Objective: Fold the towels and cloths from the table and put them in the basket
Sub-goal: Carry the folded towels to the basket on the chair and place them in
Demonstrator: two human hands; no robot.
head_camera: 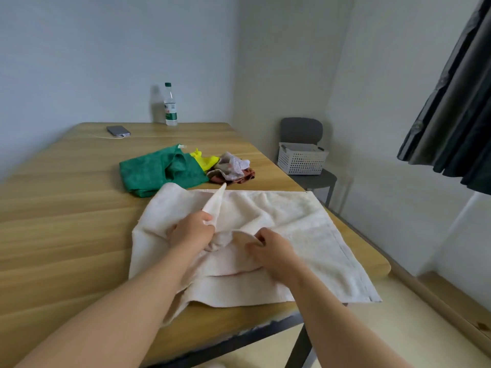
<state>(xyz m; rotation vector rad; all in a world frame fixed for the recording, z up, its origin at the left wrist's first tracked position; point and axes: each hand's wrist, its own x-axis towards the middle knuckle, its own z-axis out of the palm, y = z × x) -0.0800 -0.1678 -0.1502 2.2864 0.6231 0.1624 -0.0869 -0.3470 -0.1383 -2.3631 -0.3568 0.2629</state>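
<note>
- A plain room with pale walls; one wooden counter (66, 208) fills the left and middle of the view.
- Two hands work on one white towel (292, 229) spread over the counter's near right corner, its near edge hanging over the side.
- The left hand (192, 231) is closed, pinching a corner of the towel that stands up in a point.
- The right hand (271, 251) is closed too, its fingers gripping a raised fold of the same towel, just beside the left.
- Beyond the towel lies a pile of four cloths: one green cloth (156, 171) touching the towel's far edge, one yellow cloth (204, 160), one pale patterned cloth (233, 164) and one reddish cloth (245, 177) under it.
- One white basket (301, 159) sits on one grey chair (303, 130), off the counter to the right.
- At the counter's far end: one phone (118, 130) with a cable, and one bottle (170, 104) standing upright.
- One dark curtain (451, 102) hangs at the right.
</note>
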